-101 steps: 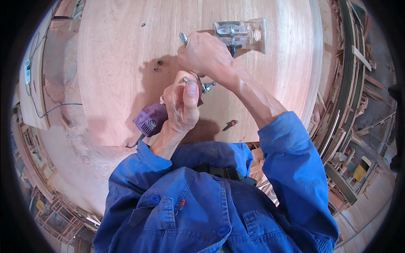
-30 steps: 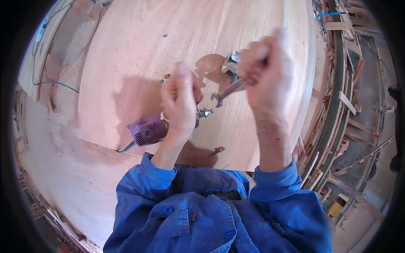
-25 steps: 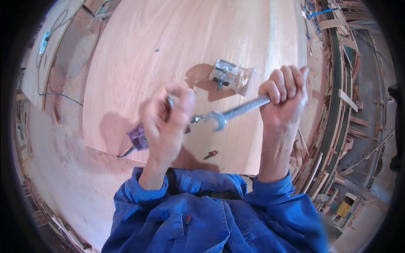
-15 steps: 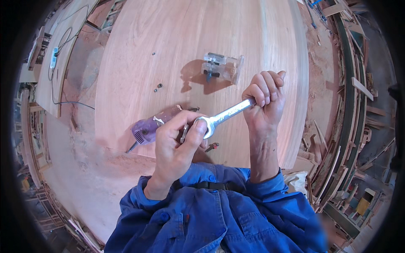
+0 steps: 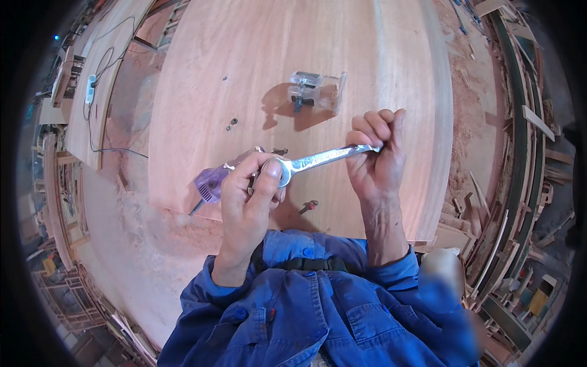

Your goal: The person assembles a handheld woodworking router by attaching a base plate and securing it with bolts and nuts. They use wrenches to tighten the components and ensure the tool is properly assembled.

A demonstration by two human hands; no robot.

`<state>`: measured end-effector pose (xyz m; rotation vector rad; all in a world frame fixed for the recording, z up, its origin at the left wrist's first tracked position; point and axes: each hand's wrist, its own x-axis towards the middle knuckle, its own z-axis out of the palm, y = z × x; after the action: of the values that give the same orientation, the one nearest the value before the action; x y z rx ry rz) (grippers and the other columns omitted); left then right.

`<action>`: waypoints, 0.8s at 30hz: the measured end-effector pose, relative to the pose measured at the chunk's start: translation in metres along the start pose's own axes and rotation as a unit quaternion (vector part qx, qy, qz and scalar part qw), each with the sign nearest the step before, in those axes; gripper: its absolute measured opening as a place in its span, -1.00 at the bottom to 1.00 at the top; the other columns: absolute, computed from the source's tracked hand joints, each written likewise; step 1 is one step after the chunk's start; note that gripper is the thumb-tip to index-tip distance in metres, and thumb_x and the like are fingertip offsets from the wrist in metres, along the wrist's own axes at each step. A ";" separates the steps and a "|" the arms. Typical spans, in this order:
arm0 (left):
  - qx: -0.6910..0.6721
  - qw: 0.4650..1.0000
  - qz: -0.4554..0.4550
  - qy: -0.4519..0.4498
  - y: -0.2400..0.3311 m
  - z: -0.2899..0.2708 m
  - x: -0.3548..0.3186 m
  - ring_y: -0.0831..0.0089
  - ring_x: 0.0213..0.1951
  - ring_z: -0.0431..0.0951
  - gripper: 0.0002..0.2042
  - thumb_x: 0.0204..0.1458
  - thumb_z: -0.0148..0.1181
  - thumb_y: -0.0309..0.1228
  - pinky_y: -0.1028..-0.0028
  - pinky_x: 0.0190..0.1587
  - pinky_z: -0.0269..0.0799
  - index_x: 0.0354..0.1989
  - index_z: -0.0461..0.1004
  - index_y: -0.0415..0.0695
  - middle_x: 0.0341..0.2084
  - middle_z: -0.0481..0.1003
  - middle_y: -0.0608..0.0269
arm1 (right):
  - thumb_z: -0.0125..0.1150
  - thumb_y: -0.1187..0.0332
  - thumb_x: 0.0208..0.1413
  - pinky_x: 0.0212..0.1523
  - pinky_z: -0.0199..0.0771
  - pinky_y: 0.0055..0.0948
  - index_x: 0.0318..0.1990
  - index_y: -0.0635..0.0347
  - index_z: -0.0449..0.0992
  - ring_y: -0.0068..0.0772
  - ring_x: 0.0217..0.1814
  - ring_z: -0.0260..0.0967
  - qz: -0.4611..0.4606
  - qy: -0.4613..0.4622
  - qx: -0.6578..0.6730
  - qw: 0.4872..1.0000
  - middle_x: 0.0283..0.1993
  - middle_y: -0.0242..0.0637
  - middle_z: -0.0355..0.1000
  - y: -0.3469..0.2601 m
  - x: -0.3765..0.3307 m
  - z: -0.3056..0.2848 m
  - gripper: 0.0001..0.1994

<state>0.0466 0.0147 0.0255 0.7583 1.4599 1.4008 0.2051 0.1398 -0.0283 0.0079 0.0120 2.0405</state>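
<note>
A shiny steel wrench is held between my two hands above the wooden board. My left hand closes round its left end, the thumb lying on the wrench head. Some other metal piece shows partly behind those left fingers; I cannot make out its kind. The wrench's right end sits in the curled fingers of my right hand. Below and beyond my left hand lies a purple power tool, partly hidden by the hand. A clear plastic tool base with dark knobs rests farther off on the board.
The wide wooden board spans the middle. On it lie small nuts, a little metal part and a small red-and-dark fitting. A power strip with cable is at left. Timber offcuts clutter the right.
The wrench has swung nearer to level, and my right fingers have loosened a little around its end. My left hand has shifted slightly left. The whole view has moved a little.
</note>
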 end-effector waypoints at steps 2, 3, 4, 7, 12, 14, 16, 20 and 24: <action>0.006 1.000 -0.006 0.020 0.003 0.001 -0.001 0.79 -0.60 0.22 -0.79 0.36 0.06 -0.35 0.69 -0.58 0.05 -0.23 0.52 -0.24 -0.62 0.40 0.42 | -0.21 -0.03 0.46 -0.03 0.51 -0.33 -0.05 0.22 0.44 -0.42 -0.18 0.40 -0.013 0.084 -0.080 0.993 -0.23 -0.28 0.44 0.008 -0.009 0.004 -0.54; 0.012 0.999 -0.008 0.030 0.005 0.002 -0.001 0.79 -0.61 0.22 -0.78 0.36 0.05 -0.35 0.69 -0.58 0.05 -0.22 0.52 -0.25 -0.62 0.40 0.42 | -0.23 -0.03 0.47 0.11 0.54 -0.25 0.02 0.25 0.44 -0.35 -0.05 0.49 -0.020 0.126 -0.120 0.984 -0.12 -0.21 0.51 0.011 -0.013 0.006 -0.51; 0.017 0.999 -0.009 0.040 0.006 0.002 -0.001 0.79 -0.61 0.22 -0.78 0.36 0.05 -0.35 0.70 -0.58 0.05 -0.22 0.51 -0.25 -0.62 0.40 0.41 | -0.33 -0.03 0.48 0.32 0.43 -0.06 0.17 0.32 0.37 -0.14 0.23 0.45 0.019 0.027 -0.088 0.996 0.15 -0.01 0.47 0.006 -0.017 -0.012 -0.44; 0.008 0.999 -0.012 0.050 0.009 -0.001 -0.003 0.79 -0.62 0.22 -0.78 0.36 0.04 -0.35 0.70 -0.59 0.06 -0.20 0.52 -0.26 -0.63 0.41 0.41 | -0.39 -0.02 0.49 0.31 0.43 -0.08 0.18 0.33 0.36 -0.11 0.27 0.42 0.050 0.083 -0.170 0.981 0.19 0.06 0.44 0.012 -0.027 -0.006 -0.43; -0.033 0.998 0.019 0.058 0.010 -0.008 -0.002 0.79 -0.61 0.22 -0.73 0.36 0.07 -0.28 0.70 -0.58 0.07 -0.20 0.54 -0.27 -0.60 0.41 0.38 | -0.28 -0.01 0.49 -0.18 0.58 -0.35 0.03 0.35 0.43 -0.35 -0.28 0.51 0.133 0.112 -0.368 0.913 -0.17 -0.08 0.53 0.019 -0.051 -0.007 -0.47; -0.066 0.996 0.033 0.054 0.008 -0.012 -0.002 0.78 -0.60 0.24 -0.69 0.36 0.08 -0.22 0.70 -0.57 0.10 -0.23 0.53 -0.27 -0.58 0.40 0.36 | -0.23 0.00 0.49 -0.59 0.31 -0.56 -0.08 0.31 0.43 -0.56 -0.61 0.26 0.177 0.094 -0.454 0.868 -0.49 -0.30 0.41 0.034 -0.071 0.002 -0.51; -0.094 0.994 0.034 0.033 0.009 -0.015 -0.006 0.76 -0.57 0.26 -0.64 0.36 0.07 -0.16 0.69 -0.56 0.13 -0.29 0.52 -0.26 -0.56 0.38 0.35 | -0.20 0.02 0.49 -0.58 0.25 -0.62 -0.06 0.24 0.46 -0.65 -0.60 0.24 0.229 0.089 -0.450 0.859 -0.52 -0.36 0.42 0.055 -0.096 0.006 -0.56; -0.102 0.987 0.118 0.024 -0.007 -0.053 -0.009 0.61 -0.52 0.32 -0.55 0.41 -0.08 -0.09 0.59 -0.50 0.25 -0.49 0.35 -0.13 -0.47 0.33 0.34 | 0.01 0.23 0.44 -0.17 0.52 -0.51 0.07 0.34 0.50 -0.53 -0.20 0.50 0.266 -0.082 -0.505 0.817 -0.18 -0.22 0.57 0.086 -0.106 0.011 -0.67; 0.165 0.969 0.131 0.129 0.059 -0.111 0.029 0.54 -0.59 0.36 -0.52 0.43 -0.18 -0.10 0.54 -0.50 0.31 -0.53 0.33 -0.14 -0.64 0.37 0.26 | 0.04 0.30 0.43 -0.08 0.53 -0.48 0.02 0.34 0.55 -0.51 -0.09 0.51 0.237 -0.007 -0.549 0.801 -0.15 -0.25 0.59 0.079 -0.107 0.009 -0.72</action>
<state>-0.0758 0.0065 0.0656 1.0371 1.8812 1.5163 0.1833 0.0083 -0.0182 -0.7674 -1.2974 2.2406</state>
